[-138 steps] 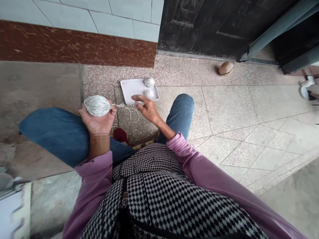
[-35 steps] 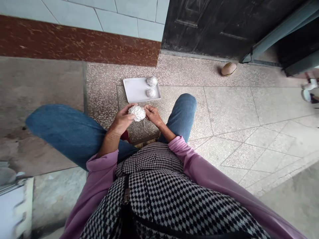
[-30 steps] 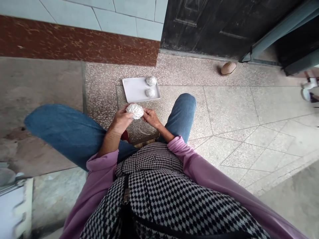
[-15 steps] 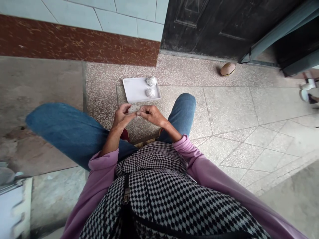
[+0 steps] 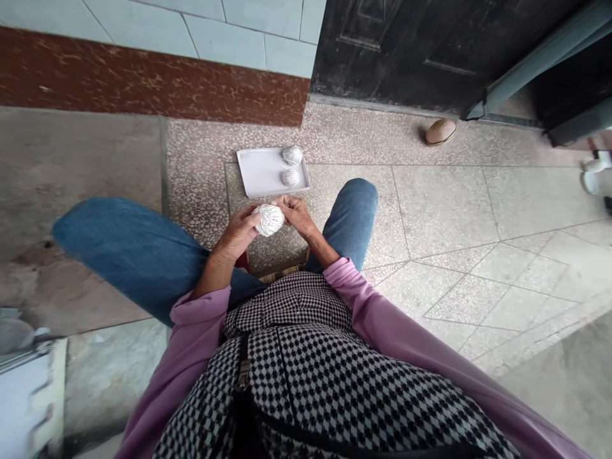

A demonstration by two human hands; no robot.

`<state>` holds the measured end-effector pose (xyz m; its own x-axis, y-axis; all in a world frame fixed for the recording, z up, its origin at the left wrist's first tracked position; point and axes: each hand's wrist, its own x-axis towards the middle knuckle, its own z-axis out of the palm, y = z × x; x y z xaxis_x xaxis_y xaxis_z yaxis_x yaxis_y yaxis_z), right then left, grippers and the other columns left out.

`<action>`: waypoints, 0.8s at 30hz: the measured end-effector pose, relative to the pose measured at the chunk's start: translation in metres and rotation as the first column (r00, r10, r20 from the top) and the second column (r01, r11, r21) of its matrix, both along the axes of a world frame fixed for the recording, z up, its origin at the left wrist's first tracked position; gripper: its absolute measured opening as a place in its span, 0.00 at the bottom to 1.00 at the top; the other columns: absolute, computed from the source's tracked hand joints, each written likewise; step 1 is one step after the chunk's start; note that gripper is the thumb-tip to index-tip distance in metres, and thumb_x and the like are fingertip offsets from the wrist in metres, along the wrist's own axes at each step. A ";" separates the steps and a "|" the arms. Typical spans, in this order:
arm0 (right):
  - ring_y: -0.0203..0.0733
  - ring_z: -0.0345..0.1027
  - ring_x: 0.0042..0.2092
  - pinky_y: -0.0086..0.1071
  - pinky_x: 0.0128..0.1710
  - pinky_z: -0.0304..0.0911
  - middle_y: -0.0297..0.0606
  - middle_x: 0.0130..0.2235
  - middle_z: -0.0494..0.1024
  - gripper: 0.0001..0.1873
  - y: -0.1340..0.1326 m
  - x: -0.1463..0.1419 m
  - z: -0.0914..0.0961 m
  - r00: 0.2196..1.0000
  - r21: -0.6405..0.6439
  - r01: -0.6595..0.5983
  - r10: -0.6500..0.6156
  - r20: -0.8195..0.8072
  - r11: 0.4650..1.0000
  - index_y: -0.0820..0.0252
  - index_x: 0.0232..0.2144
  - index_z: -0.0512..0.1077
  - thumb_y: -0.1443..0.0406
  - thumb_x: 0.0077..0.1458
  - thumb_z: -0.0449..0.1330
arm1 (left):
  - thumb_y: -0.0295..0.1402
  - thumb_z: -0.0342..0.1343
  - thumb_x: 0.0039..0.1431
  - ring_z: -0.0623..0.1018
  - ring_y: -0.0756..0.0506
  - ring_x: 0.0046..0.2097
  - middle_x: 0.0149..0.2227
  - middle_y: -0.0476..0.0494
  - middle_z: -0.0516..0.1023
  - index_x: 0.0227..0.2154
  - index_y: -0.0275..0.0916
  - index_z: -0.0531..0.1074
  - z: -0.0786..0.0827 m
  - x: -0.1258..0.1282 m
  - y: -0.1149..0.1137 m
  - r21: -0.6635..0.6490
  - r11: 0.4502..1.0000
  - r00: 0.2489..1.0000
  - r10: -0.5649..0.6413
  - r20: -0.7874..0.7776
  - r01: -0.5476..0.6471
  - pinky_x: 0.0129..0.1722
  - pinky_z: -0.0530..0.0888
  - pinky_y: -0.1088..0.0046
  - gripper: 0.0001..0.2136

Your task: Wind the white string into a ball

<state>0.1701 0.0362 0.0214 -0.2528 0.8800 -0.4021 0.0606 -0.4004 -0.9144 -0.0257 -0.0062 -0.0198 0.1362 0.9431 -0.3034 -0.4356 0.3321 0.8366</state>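
A white ball of yarn (image 5: 269, 220) sits in my left hand (image 5: 238, 233), whose fingers and thumb grip its left side. Wound strands show across the ball's surface. At the ball's upper right edge, my right hand (image 5: 297, 217) has its fingers pinched together. Whatever those fingertips hold is too small to make out. Just beyond my hands, a shallow white tray (image 5: 261, 175) rests on the floor. On its right side lie two more white yarn balls, the farther one (image 5: 292, 155) slightly larger than the nearer one (image 5: 290, 178).
My knees in blue jeans (image 5: 129, 239) spread on both sides of my hands. A tan rounded object (image 5: 440, 132) lies on the speckled floor near the dark door (image 5: 382, 57). Ahead stands a tiled wall with a reddish-brown base (image 5: 157, 89).
The yarn ball, mostly hidden between my fingers before, now shows fully in my left hand. My right hand has shifted slightly right and up to the ball's edge.
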 end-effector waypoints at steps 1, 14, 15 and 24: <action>0.35 0.49 0.29 0.32 0.29 0.48 0.22 0.23 0.60 0.39 -0.003 0.000 -0.004 1.000 -0.021 0.024 -0.024 -0.001 0.999 0.50 0.30 0.66 0.40 0.84 0.79 | 0.55 0.93 0.43 0.93 0.33 0.50 0.47 0.37 0.95 0.51 0.41 0.91 0.001 0.000 0.000 -0.010 1.000 1.000 -0.002 0.018 0.002 0.50 0.90 0.60 0.36; 0.34 0.63 0.27 0.27 0.27 0.57 0.29 0.26 0.76 0.36 -0.021 0.008 -0.014 0.999 0.040 -0.036 0.037 -0.018 0.999 0.53 0.30 0.69 0.44 0.79 0.82 | 0.41 0.85 0.48 0.92 0.27 0.62 0.43 0.37 0.92 0.43 0.43 0.85 0.009 0.001 0.008 -0.039 0.975 0.965 0.222 0.138 -0.218 0.61 0.91 0.54 0.21; 0.35 0.64 0.28 0.28 0.29 0.59 0.29 0.27 0.77 0.36 -0.024 0.009 -0.012 0.998 0.046 -0.063 0.063 0.001 0.997 0.53 0.29 0.70 0.44 0.79 0.82 | 0.40 0.84 0.51 0.92 0.29 0.60 0.43 0.38 0.92 0.43 0.44 0.84 0.011 0.000 0.010 -0.055 0.962 0.952 0.271 0.141 -0.266 0.58 0.91 0.58 0.20; 0.44 0.69 0.35 0.36 0.40 0.66 0.32 0.30 0.78 0.35 -0.055 0.018 0.017 0.929 0.232 -0.365 0.337 0.152 0.901 0.53 0.32 0.74 0.37 0.81 0.77 | 0.32 0.84 0.41 0.85 0.44 0.45 0.43 0.48 0.89 0.43 0.46 0.85 0.007 -0.012 0.020 -0.041 0.904 0.894 0.414 -0.170 -0.426 0.42 0.81 0.74 0.24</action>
<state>0.1876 -0.0189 0.0384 -0.5324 0.8173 -0.2203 0.2565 -0.0922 -0.9621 -0.0376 0.0138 -0.0130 -0.3211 0.8757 -0.3606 -0.4168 0.2112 0.8841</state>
